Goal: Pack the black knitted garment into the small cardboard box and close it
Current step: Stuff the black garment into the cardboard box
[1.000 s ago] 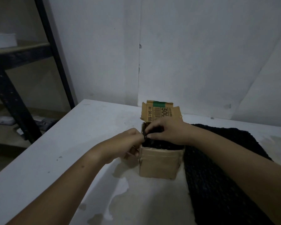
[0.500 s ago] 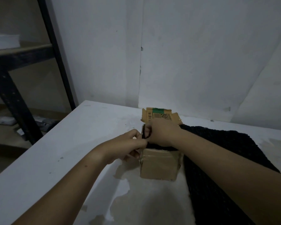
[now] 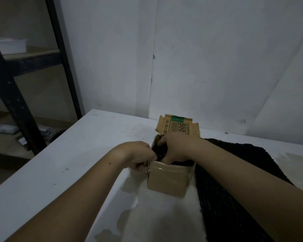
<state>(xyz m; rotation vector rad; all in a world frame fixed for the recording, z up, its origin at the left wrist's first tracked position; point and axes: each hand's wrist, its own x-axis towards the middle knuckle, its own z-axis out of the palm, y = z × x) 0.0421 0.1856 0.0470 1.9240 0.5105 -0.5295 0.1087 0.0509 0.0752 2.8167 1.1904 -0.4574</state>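
A small cardboard box [image 3: 168,180] stands on the white table [image 3: 63,173], its printed rear flap [image 3: 178,127] upright. The black knitted garment [image 3: 222,189] lies mostly on the table to the right of the box, under my right forearm, with one end stuffed into the box opening. My right hand [image 3: 177,147] presses down into the box with its fingers in the knit. My left hand [image 3: 138,158] pinches the box's left top edge, touching the knit there. The inside of the box is hidden by my hands.
A white wall rises just behind the table. A dark metal shelf rack [image 3: 16,95] stands to the left past the table's edge, with a white box [image 3: 10,45] on a shelf. Worn patches mark the tabletop in front of the box.
My right hand has pushed deeper into the box with the knit. The left hand has stayed at the box's left edge. The view has tilted slightly.
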